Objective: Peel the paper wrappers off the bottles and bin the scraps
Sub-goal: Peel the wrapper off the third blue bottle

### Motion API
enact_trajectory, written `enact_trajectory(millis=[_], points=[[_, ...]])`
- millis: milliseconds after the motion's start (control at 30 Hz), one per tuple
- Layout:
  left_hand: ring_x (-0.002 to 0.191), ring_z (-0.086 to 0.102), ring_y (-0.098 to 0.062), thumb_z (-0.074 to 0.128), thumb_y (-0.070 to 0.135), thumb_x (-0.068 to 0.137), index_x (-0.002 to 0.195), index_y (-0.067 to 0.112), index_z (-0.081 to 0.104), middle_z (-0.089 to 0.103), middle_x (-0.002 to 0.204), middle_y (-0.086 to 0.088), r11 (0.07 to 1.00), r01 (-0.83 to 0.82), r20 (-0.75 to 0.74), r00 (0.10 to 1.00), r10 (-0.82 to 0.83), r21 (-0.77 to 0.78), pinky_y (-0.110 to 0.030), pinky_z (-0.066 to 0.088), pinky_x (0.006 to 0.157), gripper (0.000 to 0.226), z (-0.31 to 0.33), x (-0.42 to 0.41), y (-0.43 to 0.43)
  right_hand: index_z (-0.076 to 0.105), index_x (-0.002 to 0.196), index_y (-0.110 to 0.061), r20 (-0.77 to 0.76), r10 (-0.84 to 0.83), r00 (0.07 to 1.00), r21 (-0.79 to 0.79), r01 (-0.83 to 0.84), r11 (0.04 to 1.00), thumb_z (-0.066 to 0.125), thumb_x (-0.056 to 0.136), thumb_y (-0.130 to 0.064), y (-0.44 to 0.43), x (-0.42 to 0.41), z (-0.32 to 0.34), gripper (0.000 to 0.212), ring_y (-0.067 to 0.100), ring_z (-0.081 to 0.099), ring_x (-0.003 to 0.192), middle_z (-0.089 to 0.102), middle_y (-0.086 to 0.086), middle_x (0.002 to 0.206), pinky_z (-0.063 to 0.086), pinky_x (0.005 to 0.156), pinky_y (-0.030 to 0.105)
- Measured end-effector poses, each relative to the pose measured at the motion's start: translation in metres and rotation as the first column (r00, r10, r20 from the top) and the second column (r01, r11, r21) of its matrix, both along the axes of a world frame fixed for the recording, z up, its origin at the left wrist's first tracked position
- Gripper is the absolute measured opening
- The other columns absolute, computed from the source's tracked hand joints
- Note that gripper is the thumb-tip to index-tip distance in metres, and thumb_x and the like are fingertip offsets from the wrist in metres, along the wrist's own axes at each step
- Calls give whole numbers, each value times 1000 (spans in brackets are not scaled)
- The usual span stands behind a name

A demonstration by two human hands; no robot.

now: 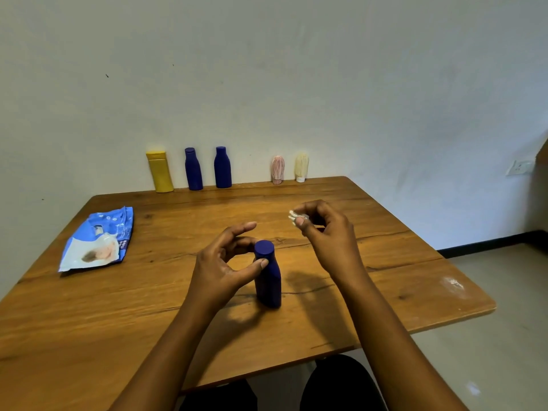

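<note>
Head view puts the job roughly two thirds through, as a judgement. The blue bottle (pixel 268 277) standing upright at the middle of the worktop (pixel 385 292) shows no paper on the side facing the camera. The left hand (pixel 228 259) holds it lightly at the neck, with the thumb against the shoulder and a finger reaching the cap from behind. The right hand (pixel 329 232), raised just to the right of it, pinches a small white paper scrap (pixel 294 217) between thumb and fingertips, so that scrap is not yet binned.

Along the far edge against the wall, a yellow bottle (pixel 160 172), a second blue bottle (pixel 193 170) and a third blue bottle (pixel 222 168) look bare. The pink-streaked bottle (pixel 278 169) and the cream bottle (pixel 301 167) beside it appear to be still in their wrappers, so those two are probably what is left.

No bin is anywhere in view, so where scraps go cannot be told. The far sides of all the bottles are hidden, and the two wrapped ones are too small to make out how their paper is fastened. A blue wipes packet (pixel 98 240) lies on the left of the worktop, its print unreadable.
</note>
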State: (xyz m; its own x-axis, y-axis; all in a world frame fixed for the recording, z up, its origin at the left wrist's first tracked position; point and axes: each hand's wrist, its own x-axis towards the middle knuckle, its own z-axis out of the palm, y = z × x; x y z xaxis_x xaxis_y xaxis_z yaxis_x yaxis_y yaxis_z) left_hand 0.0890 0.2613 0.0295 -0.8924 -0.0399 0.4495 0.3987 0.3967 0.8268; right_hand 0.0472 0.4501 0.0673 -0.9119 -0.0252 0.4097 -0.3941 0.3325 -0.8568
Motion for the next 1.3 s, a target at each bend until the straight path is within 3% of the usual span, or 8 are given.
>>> enact_trajectory(millis=[167, 300, 533, 700, 833, 1100, 1200, 1300], points=[[102, 63, 0, 80, 7, 71, 121, 40, 52, 68, 104, 8, 1000, 6, 4, 1000, -6, 2, -7, 46, 86, 66, 1, 0, -1, 58, 106, -32, 157, 177, 972, -141, -156, 978, 55, 93, -8, -4, 7, -5, 28, 4, 59, 105, 63, -13, 110, 51, 88, 27], [103, 64, -1, 80, 8, 71, 122, 40, 51, 70, 102, 11, 1000, 13, 9, 1000, -13, 3, -11, 47, 88, 67, 2, 1, -3, 59, 104, -33, 60, 285, 957, -263, -260, 929, 57, 90, -6, -18, 14, 3, 30, 6, 60, 104, 62, -10, 109, 53, 87, 30], [101, 65, -2, 81, 6, 71, 125, 36, 51, 67, 106, 23, 1000, 10, -17, 1000, -10, -14, -15, 50, 88, 68, 2, 4, -9, 55, 111, -28, -141, 279, 950, 300, -228, 926, 63, 88, -12, -30, 17, -2, 29, -4, 55, 101, 59, -13, 108, 46, 81, 12], [100, 63, 3, 80, 8, 72, 121, 42, 50, 69, 100, 15, 999, -33, 25, 999, 33, 4, -10, 49, 83, 67, 3, 3, -20, 56, 108, -29, -30, 126, 992, 41, -125, 991, 66, 86, -11, 2, 5, -6, 30, -4, 62, 91, 63, -15, 102, 50, 75, 15], [106, 64, -5, 74, 4, 77, 123, 34, 54, 70, 103, 5, 994, -27, 114, 993, 15, 104, -25, 51, 87, 59, 3, -1, -42, 59, 103, -27, 30, 124, 992, -133, -119, 984, 67, 85, -8, 4, 2, -23, 28, -4, 63, 88, 66, -11, 99, 51, 74, 14], [105, 63, -15, 65, -8, 80, 122, 32, 57, 63, 114, -1, 991, -20, 432, 901, -38, 130, -19, 56, 67, 58, -28, -2, -90, 60, 98, -28, 115, 129, 985, -230, -100, 968, 68, 83, -3, 1, -15, -71, 30, 6, 64, 90, 67, -7, 97, 53, 80, 26], [105, 65, -15, 66, -8, 80, 119, 38, 58, 65, 114, -2, 1000, 11, 485, 874, -13, 6, -35, 56, 85, 60, -41, -6, -101, 60, 96, -32, 168, 112, 979, -212, -75, 974, 68, 83, -5, 0, -20, -89, 31, 10, 64, 94, 67, -8, 99, 52, 84, 28], [108, 63, -10, 69, -3, 81, 123, 37, 55, 64, 117, 4, 997, 58, 497, 867, -24, -54, -24, 54, 82, 61, -41, -14, -99, 63, 94, -28, 210, 86, 974, -223, -38, 974, 68, 83, -5, -1, -24, -100, 26, 11, 64, 93, 68, -5, 98, 53, 81, 27]])
